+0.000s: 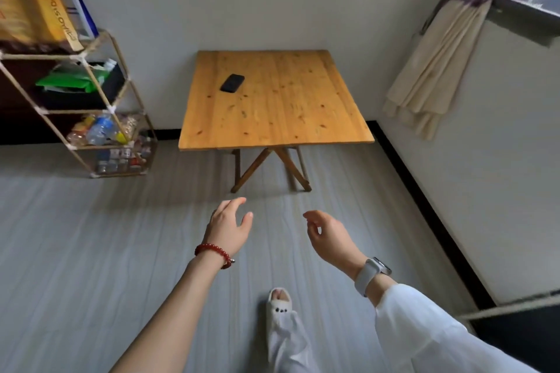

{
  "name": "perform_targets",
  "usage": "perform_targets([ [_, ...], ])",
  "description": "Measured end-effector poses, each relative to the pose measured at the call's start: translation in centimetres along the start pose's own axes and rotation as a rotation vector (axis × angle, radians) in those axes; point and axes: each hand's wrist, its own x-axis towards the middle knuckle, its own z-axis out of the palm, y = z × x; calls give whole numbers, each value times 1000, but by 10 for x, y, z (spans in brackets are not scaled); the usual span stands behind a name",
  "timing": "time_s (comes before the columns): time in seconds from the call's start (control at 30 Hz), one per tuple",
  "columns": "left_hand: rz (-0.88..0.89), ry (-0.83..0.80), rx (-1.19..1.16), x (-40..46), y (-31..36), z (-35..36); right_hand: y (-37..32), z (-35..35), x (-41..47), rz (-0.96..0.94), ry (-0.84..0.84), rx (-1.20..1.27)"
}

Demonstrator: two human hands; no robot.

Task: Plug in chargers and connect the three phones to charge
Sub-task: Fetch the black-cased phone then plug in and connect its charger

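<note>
Both empty hands, left hand (228, 225) and right hand (328, 236), hover well short of the phone (232, 83).

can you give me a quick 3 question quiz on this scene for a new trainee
1. True or false: the phone lies on the wooden table.
2. How many phones can be seen in this view?
A. one
B. two
C. three
3. Fill in: the left hand wears a red ____ at the wrist, and the right hand wears a watch.

Key:
1. True; it lies towards the table's far left part.
2. A; only one dark phone shows, and no charger or cable is visible.
3. Bracelet. Both hands are open and empty, held above the floor short of the table.
</note>
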Motion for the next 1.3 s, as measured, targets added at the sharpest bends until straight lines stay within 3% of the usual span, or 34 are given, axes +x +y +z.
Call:
perform_targets([
  [0.23, -81, -9, 34, 208, -20, -35, -32, 16, 214, -13, -56, 60],
  [0.47, -167, -6, -3, 351, -51, -60, -66, 37, 372, -2, -179, 21],
  [0.73, -239, -175, 50, 529, -115, -44, -65, 91, 537, 157, -163, 4],
  [0.87, -276, -278, 92, 619, -140, -29, -60, 121, 616, 332, -191, -80],
  [1.03, -274, -263, 201, 716, -160, -5, -51, 156, 698, 415, -229, -229],
  [1.3, -163, -134, 403, 807, -163, 54, -23, 200, 746, 439, -102, -437],
])
